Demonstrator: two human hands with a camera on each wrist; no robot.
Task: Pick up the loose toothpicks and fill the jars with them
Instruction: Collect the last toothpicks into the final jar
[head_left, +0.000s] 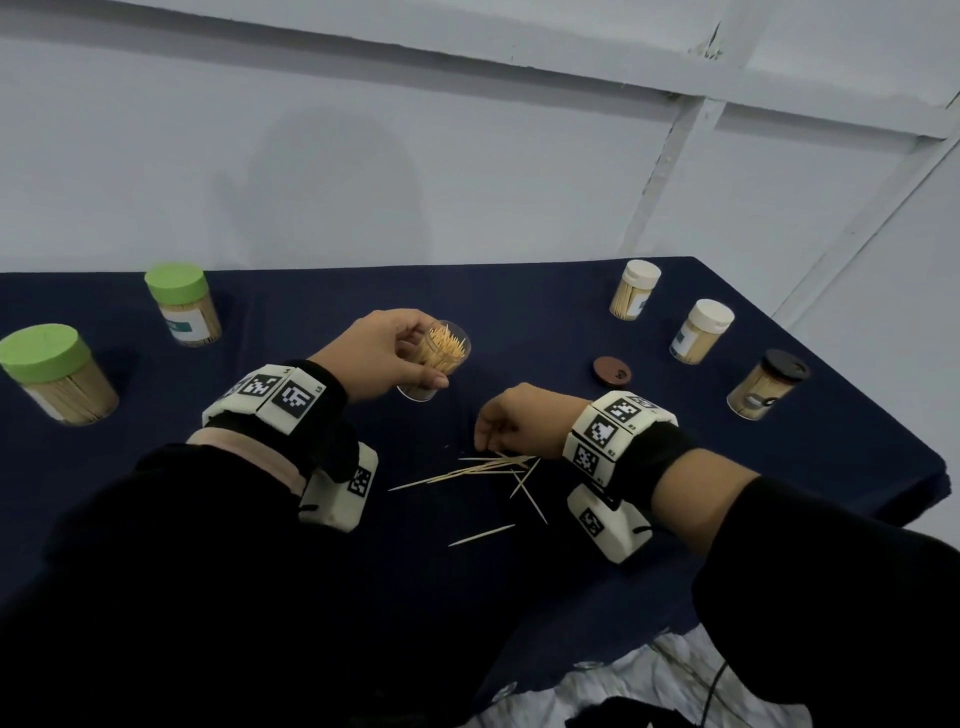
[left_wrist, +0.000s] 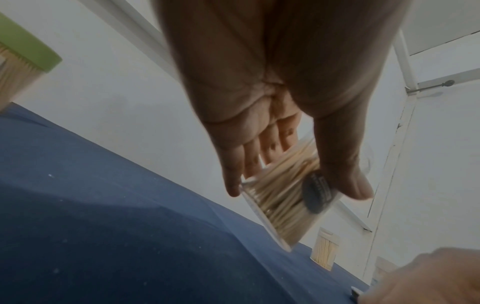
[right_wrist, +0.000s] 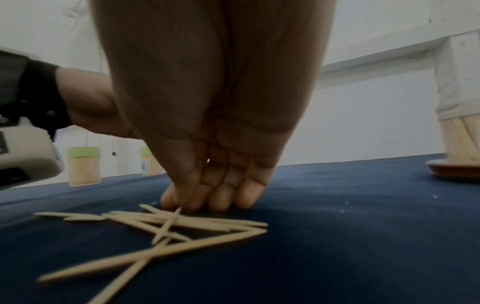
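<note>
My left hand (head_left: 387, 358) grips an open clear jar (head_left: 441, 358) packed with toothpicks and holds it tilted just above the dark blue cloth; the left wrist view shows fingers and thumb wrapped round the jar (left_wrist: 283, 205). Several loose toothpicks (head_left: 483, 470) lie scattered on the cloth in front of me. My right hand (head_left: 506, 423) is down at the far end of that pile. In the right wrist view its fingertips (right_wrist: 221, 200) press on the cloth, and thumb and forefinger pinch one toothpick (right_wrist: 167, 226) that slants up off the pile.
Two green-lidded jars (head_left: 182, 304) (head_left: 57, 374) stand at the left. At the right stand two white-lidded jars (head_left: 635, 296) (head_left: 701, 330) and a dark-lidded jar (head_left: 769, 384). A brown lid (head_left: 613, 371) lies flat beside them. The table edge (head_left: 883, 499) runs along the right.
</note>
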